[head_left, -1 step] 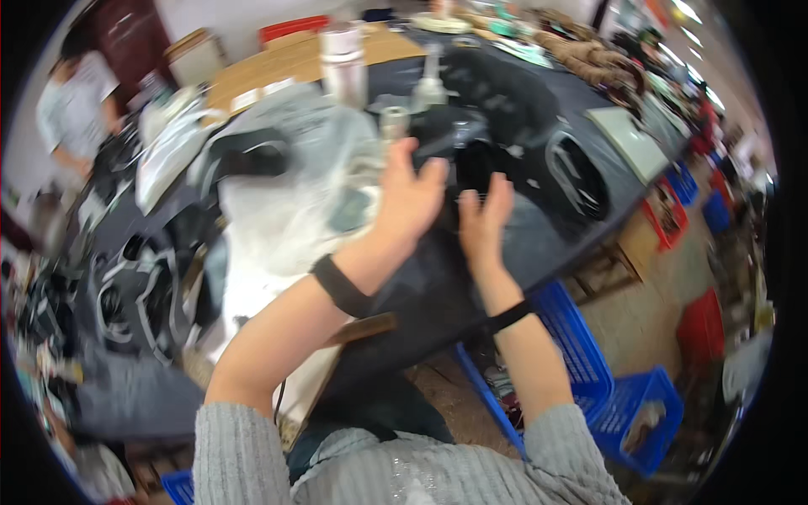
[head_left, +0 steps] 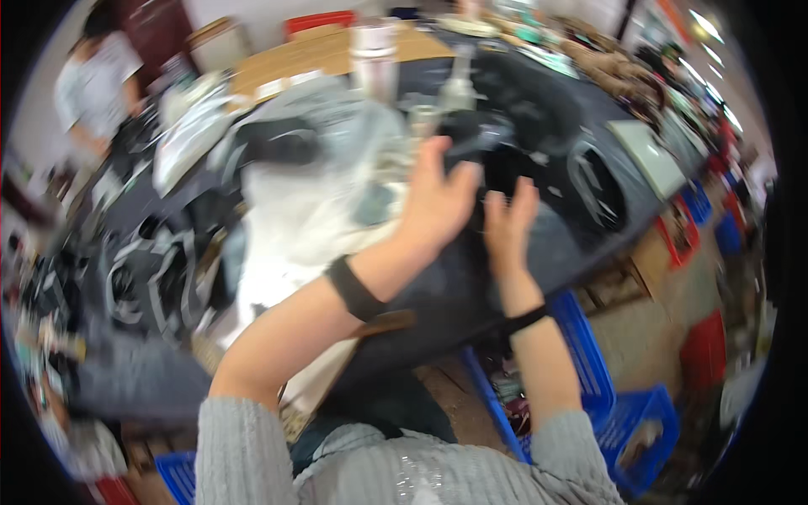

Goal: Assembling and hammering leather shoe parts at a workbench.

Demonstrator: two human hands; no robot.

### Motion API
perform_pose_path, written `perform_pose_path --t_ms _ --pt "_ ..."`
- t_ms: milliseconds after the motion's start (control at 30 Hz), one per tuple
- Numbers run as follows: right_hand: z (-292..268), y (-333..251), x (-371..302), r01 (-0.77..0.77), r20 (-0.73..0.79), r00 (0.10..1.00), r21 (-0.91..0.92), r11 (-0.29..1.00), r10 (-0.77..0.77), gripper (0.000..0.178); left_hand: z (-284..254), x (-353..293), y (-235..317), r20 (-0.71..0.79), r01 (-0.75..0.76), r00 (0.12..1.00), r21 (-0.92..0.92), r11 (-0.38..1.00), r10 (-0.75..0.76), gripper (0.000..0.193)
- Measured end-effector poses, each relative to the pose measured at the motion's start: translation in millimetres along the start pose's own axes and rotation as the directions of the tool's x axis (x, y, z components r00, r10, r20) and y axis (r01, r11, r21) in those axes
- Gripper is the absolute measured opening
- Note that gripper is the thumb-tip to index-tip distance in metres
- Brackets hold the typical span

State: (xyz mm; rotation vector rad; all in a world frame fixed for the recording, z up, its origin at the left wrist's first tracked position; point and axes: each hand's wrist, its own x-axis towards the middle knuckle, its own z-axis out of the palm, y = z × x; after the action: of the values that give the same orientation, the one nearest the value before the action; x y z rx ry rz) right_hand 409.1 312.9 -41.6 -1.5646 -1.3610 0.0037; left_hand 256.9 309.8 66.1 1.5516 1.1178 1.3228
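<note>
Reaching toward the dark material (head_left: 502,167), right of the white sheeting (head_left: 282,219)

White sheeting is seen crumpled, bright, partly see-through. Left hand (head_left: 439,202) is held just right of it, right hand (head_left: 511,223) farther right. Grip: left thumb and fingers are spread wide; right ones are parted by a narrower gap. Nothing is seen gripped; whether the dark material is touched cannot be told through the blur.

Grey ribbed-knit sleeves (head_left: 240,446) and flat black wristbands (head_left: 355,289) are worn. Table (head_left: 446,290), under the sheeting, is surfaced smooth and dark. Left of the sheeting, dark pieces (head_left: 151,278) with pale edging are heaped. Behind it, a pale cylindrical bottle (head_left: 374,71) is stood. Below right of it, a lattice-sided blue plastic basket (head_left: 589,353) is seen.

Dark material is located right of the sheeting, by the fingertips: black, soft-looking, bunched, outline smeared. Farther right of the sheeting, a rounded black piece (head_left: 598,189) is edged with a pale line.

Any print on the bottle is too blurred to be read.
</note>
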Motion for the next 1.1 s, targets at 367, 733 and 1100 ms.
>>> perform_pose_path --t_ms 367,733,1100 --pt "-116 -30 -65 -0.203 -0.038 0.973 0.342 0.917 0.229 0.052 -263 -134 43 -0.158 -0.081 0.970 0.512 0.855 0.187 0.033" --pt "-62 -200 -109 -0.331 0.407 0.908 0.843 0.424 -0.102 0.041 -306 -144 44 -0.202 -0.092 0.946 0.586 0.805 0.255 0.010" --pt "-2 -311 -174 -0.950 0.911 0.302 0.261 -0.173 -0.281 0.045 -225 -244 8 -0.448 -0.245 0.891 -0.339 0.908 0.073 0.038"
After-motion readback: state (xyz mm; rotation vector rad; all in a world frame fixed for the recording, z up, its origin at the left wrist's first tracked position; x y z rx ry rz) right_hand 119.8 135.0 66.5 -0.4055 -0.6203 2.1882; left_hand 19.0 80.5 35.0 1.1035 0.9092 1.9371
